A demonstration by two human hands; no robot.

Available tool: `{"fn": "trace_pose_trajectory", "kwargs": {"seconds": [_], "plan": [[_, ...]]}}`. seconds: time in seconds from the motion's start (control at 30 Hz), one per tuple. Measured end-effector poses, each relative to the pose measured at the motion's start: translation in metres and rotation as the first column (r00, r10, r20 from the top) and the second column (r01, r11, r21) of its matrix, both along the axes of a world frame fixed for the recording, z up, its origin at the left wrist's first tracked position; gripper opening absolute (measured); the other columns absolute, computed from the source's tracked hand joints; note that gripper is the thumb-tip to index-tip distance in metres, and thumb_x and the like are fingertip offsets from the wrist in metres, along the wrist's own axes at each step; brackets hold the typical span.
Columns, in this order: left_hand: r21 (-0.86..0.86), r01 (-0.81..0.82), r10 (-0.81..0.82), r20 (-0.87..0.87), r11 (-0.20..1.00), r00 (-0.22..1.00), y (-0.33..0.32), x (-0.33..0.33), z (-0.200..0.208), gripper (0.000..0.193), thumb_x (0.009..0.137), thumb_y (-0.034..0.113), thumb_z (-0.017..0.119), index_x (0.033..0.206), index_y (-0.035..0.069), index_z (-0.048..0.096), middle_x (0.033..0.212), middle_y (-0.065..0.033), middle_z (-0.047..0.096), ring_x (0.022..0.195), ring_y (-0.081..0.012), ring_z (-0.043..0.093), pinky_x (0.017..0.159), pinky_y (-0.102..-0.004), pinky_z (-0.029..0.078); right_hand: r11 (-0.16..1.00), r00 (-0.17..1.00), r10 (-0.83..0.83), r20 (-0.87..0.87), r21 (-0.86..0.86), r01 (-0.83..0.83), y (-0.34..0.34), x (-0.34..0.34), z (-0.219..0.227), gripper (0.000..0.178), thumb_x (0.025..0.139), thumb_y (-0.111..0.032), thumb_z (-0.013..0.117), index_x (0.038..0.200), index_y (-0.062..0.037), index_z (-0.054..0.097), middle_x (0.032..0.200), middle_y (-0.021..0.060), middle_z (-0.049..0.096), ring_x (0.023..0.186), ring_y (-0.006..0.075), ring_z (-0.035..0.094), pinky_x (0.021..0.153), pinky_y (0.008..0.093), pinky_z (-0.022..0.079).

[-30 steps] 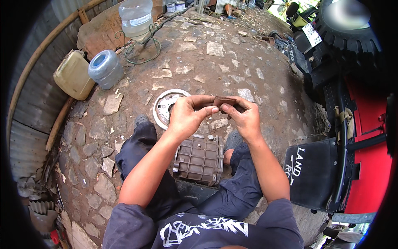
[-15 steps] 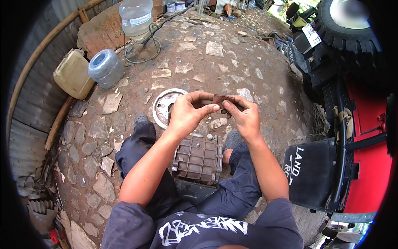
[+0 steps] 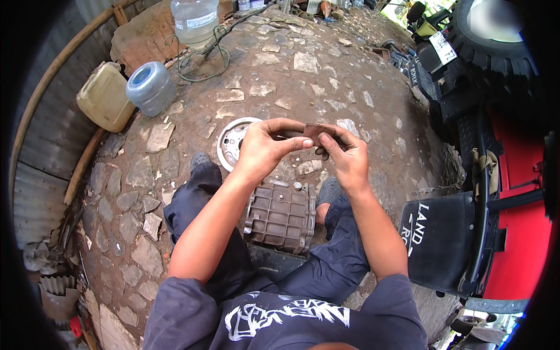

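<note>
Two hands [image 3: 262, 147] [image 3: 349, 163] — brown piece [image 3: 315, 130] between

brown flat piece [image 3: 313, 130] partly hidden by the person's right hand [image 3: 350, 160], pale metal disc [image 3: 230, 146] partly covered by left hand [image 3: 259, 149], clear bottle [image 3: 195, 24] cut by top edge, wheel hub [image 3: 494, 21] blurred

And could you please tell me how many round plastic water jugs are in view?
2: one bluish jug beside the cream jerrycan at the left, and one clear jug at the picture's top edge. Others may be hidden.
</note>
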State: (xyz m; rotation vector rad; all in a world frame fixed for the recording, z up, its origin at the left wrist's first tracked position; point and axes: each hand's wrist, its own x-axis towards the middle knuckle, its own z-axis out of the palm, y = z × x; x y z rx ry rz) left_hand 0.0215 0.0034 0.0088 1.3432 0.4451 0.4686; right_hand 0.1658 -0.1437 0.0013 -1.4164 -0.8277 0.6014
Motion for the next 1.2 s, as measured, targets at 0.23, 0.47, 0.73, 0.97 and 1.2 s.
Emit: {"fn": "trace_pose_trajectory", "kwargs": {"seconds": [0.23,0.47,0.73,0.97,1.2], "plan": [[-0.101,-0.066,0.072,0.064,0.993,0.995,0.004,0.003,-0.008,0.028,0.086,0.012,0.085,0.11,0.0,0.078,0.102,-0.0069,0.078,0.093,-0.0112,0.07,0.087,-0.0264,0.054,0.994,0.996,-0.093,0.011,0.051,0.093,-0.001,0.0,0.0,0.026,0.099,-0.013,0.074,0.119,0.0025,0.074,0.106,0.0079,0.078,0.089,0.0113,0.07,0.076,0.0253,0.055],[0.012,-0.064,0.063,0.036,0.998,0.997,0.004,0.001,-0.004,0.027,0.087,0.015,0.085,0.109,0.0,0.079,0.1,-0.007,0.079,0.094,-0.0114,0.07,0.087,-0.0282,0.055,0.993,0.993,-0.116,0.018,0.018,0.115,-0.003,0.001,0.001,0.024,0.099,-0.013,0.074,0.118,0.0017,0.075,0.104,0.0078,0.078,0.086,0.0104,0.069,0.072,0.0255,0.054],[0.083,-0.075,0.077,-0.022,0.994,0.997,0.001,0.0,-0.003,0.032,0.084,0.017,0.088,0.11,0.0,0.078,0.094,-0.0081,0.079,0.087,-0.0116,0.071,0.08,-0.0267,0.056,0.995,0.996,-0.087,0.027,0.049,0.085,-0.001,-0.006,0.0,0.024,0.1,-0.014,0.073,0.117,0.0015,0.074,0.094,0.0046,0.074,0.075,0.0101,0.064,0.068,0.0248,0.05],[0.187,-0.085,0.096,-0.053,0.979,0.994,0.0,0.007,-0.013,0.026,0.088,0.019,0.084,0.108,0.003,0.08,0.098,-0.005,0.08,0.092,-0.0106,0.071,0.084,-0.0288,0.056,0.999,0.998,0.029,-0.059,0.036,-0.027,-0.003,-0.001,-0.005,0.022,0.099,-0.008,0.072,0.118,0.0034,0.073,0.102,0.0091,0.077,0.088,0.0126,0.07,0.073,0.0271,0.057],[0.276,-0.046,0.064,-0.056,0.96,0.996,0.005,0.0,-0.005,0.027,0.091,0.023,0.081,0.109,0.002,0.08,0.099,-0.0085,0.081,0.092,-0.0127,0.074,0.086,-0.0287,0.056,0.997,0.99,0.063,-0.122,0.056,-0.056,0.0,0.001,-0.008,0.03,0.098,-0.011,0.075,0.125,-0.0025,0.066,0.109,0.0078,0.075,0.092,0.0122,0.069,0.076,0.0266,0.055]]}}
